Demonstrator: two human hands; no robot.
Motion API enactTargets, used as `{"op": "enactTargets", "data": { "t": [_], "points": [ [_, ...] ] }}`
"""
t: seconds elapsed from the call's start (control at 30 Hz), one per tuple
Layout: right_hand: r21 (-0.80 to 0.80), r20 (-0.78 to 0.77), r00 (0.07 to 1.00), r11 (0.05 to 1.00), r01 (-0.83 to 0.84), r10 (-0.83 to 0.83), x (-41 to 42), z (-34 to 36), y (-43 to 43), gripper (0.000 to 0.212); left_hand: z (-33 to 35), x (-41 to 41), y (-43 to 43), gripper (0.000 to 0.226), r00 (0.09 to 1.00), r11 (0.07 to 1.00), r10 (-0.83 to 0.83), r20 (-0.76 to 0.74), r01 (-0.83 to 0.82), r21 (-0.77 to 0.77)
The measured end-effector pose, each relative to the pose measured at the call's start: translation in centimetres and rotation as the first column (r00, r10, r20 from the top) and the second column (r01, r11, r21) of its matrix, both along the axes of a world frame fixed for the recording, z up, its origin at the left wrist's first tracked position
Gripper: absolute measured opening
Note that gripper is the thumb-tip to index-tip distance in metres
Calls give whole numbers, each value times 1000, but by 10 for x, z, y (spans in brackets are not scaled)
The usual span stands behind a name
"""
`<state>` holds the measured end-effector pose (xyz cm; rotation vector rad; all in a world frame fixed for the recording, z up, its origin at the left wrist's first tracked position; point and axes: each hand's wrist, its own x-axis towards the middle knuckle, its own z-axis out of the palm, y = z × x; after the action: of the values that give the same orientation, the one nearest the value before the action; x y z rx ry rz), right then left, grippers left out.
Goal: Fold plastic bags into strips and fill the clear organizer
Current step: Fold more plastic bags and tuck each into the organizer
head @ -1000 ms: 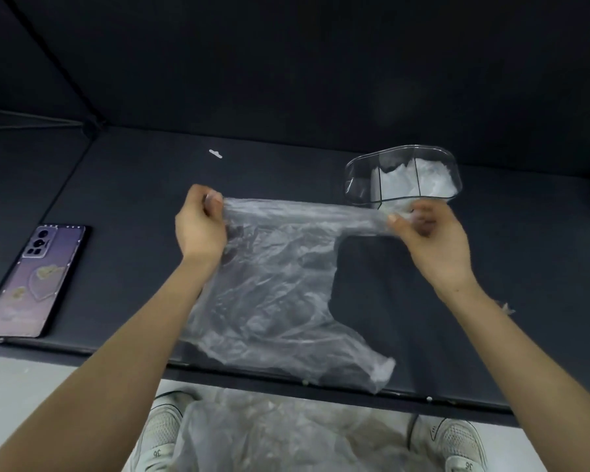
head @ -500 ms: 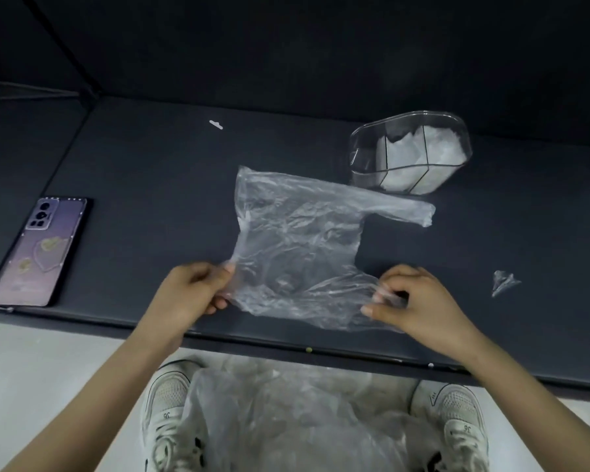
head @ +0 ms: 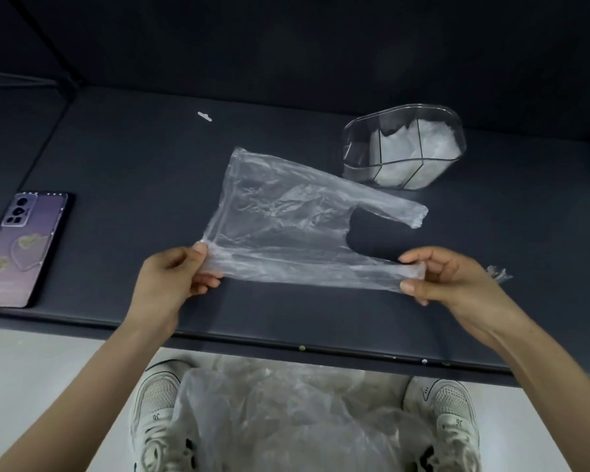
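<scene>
Left grip (head: pixel 174 284) and right grip (head: pixel 447 277) pinched the crinkled clear plastic bag (head: pixel 280 212) by its near edge; even tension would fold it straight.

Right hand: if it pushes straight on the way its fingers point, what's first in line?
Beyond the bag it pinches, probably the left hand; the right hand points left along the near edge; depth unclear.

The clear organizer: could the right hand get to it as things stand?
Probably yes. Only bare table and the plastic bag's far handle lie between the right hand and the organizer, nothing upright. The hand is busy, though, pinching the bag's near handle.
</scene>
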<state>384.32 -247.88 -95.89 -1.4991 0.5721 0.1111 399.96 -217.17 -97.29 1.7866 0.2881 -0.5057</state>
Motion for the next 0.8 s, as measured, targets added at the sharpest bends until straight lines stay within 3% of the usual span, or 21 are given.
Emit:
{"op": "enactTargets", "data": {
  "t": [0.1, 0.2, 0.27, 0.33, 0.37, 0.43, 0.5, 0.53, 0.6, 0.7, 0.8],
  "points": [
    [16, -89, 996, 1000, -6, 7, -4, 2, 3, 46, -2, -7, 1, 26, 988, 993, -95, 122, 84, 88],
    [-124, -217, 975, 990, -74, 46, -11, 4, -2, 51, 2, -16, 7, 22, 931, 900, -310, 193, 223, 374],
    [-263, -361, 919, 928, -263, 158, -16, 13, -8, 66, 6, -23, 11, 43, 890, 744, -445, 97, 307, 593],
    [-492, -477, 855, 745, -452, 203, -15, 26, -9, 81, 11, -27, 15, 57, 831, 539, -530, 171, 173, 825],
    [-648, -454, 875, 611, -455, 171, -11, 32, -5, 82, 14, -28, 14, 56, 757, 506, -586, 289, 62, 860],
    [-875, -197, 968, 417, -245, 154, 4, 36, 15, 69, 14, -26, 8, 46, 512, 545, -696, 503, -79, 835],
    [-934, 27, 969, 352, -64, 247, 20, 27, 51, 58, 0, -22, -1, 42, 330, 563, -787, 521, 40, 825],
    [-943, 67, 955, 332, -34, 289, 27, 18, 74, 54, -8, -23, -6, 44, 283, 538, -823, 493, 110, 835],
    [-970, 29, 919, 234, -70, 394, 35, -8, 115, 50, -26, -26, -12, 50, 263, 470, -871, 415, 197, 860],
    [-975, -170, 851, 38, -217, 497, 38, -46, 137, 52, -44, -32, -12, 55, 349, 439, -871, 345, 239, 866],
    [-954, -256, 887, 50, -297, 385, 28, -61, 108, 55, -49, -31, -10, 58, 390, 416, -867, 311, 224, 881]
  ]
}}
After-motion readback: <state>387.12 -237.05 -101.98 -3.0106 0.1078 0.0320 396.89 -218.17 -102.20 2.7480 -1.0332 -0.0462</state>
